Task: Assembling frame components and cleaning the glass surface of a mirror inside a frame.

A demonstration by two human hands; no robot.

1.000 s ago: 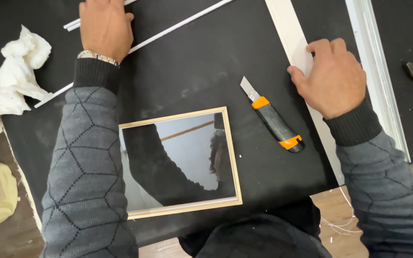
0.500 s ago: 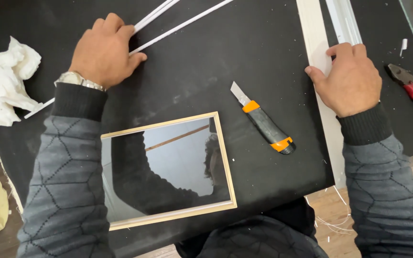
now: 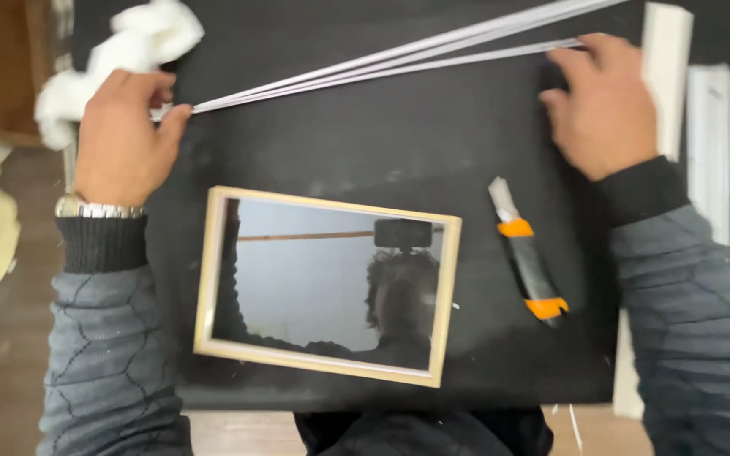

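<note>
On the black board (image 3: 365, 143), seen from above:

1. Strips (image 3: 382, 63) – a bundle of thin white lengths, lying slantwise across the far half of the board, low at my left and rising toward my right. They fan slightly apart toward the right end.

2. Left hand (image 3: 120, 139) – fingers curled narrow, thumb and fingertips pinching the left end of the strips. A metal watch (image 3: 95, 207) sits at the wrist above a grey sleeve.

3. Right hand (image 3: 606, 105) – fingers bent, tips resting on the right end of the strips; whether it grips them or only presses them down I cannot tell.

4. Mirror (image 3: 327, 287) – rectangular, pale wooden frame, lying flat on the near half of the board between my forearms, touched by neither hand.

5. Knife (image 3: 527, 253) – utility type, grey body with orange bands, blade end pointing away from me, just beside the mirror on its right, under my right wrist, untouched.

6. Cloth (image 3: 141, 38) – crumpled, white, at the far left edge, just beyond my left hand.

7. Mouldings (image 3: 686, 101) – pale flat lengths, along the right edge, beside my right hand.
</note>
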